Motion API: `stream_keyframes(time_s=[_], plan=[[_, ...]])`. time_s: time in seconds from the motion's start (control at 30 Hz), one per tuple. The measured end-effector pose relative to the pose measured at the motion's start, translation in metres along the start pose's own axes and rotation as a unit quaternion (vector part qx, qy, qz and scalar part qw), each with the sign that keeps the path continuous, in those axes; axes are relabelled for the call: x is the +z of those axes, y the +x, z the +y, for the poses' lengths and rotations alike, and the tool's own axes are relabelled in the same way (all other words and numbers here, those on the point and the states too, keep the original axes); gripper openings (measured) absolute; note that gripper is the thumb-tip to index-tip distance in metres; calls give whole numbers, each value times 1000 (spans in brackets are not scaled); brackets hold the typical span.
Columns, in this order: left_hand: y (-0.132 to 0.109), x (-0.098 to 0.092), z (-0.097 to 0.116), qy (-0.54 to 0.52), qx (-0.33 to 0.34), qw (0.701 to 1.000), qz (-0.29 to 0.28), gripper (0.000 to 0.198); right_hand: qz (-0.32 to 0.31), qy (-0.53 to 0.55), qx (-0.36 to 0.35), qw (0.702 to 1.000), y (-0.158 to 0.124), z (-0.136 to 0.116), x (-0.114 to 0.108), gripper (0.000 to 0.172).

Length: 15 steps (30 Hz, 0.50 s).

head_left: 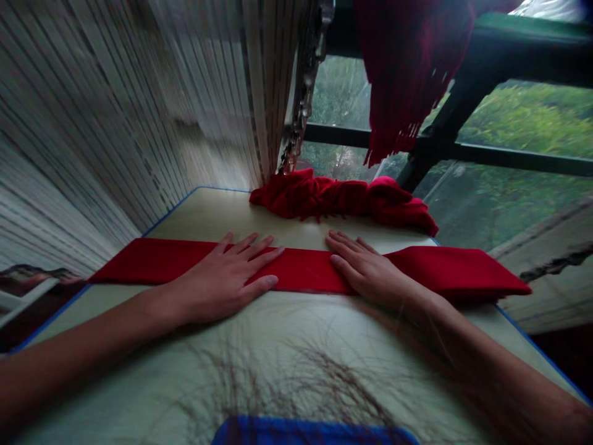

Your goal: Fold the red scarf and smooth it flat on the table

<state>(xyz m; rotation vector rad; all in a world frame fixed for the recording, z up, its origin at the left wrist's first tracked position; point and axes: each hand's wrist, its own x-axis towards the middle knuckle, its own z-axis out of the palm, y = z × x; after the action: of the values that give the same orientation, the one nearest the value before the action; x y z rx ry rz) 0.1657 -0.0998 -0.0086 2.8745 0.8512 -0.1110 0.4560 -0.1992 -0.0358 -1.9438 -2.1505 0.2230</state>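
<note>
A red cloth (308, 271), folded into a long flat strip, lies across the pale table (278, 346). My left hand (227, 278) rests palm down on it left of the middle, its fingers spread. On the right, my right hand (365, 267) lies flat on the same strip with its fingers stretched out. The strip's right end looks thicker and reaches past the table's blue edge. Neither hand grips anything. Behind the strip, at the table's far edge, sits a crumpled red fabric (338, 196) with fringes.
Another red fringed cloth (412, 74) hangs before the window (523, 117). Pale striped curtains (139, 93) stand along the left side. A blue object (315, 431) shows at the bottom edge, partly behind loose hair strands.
</note>
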Motion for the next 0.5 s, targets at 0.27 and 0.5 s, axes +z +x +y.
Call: stream_keyframes(time_s=[0.27,0.5], plan=[[-39,-2,-54,11,-76,997,4,63,-10,12,6,1000,1,-2,-3,62],[-71,-17,-106,7,-154,986,56,75,-13,15,2,1000,0,-7,-7,67]])
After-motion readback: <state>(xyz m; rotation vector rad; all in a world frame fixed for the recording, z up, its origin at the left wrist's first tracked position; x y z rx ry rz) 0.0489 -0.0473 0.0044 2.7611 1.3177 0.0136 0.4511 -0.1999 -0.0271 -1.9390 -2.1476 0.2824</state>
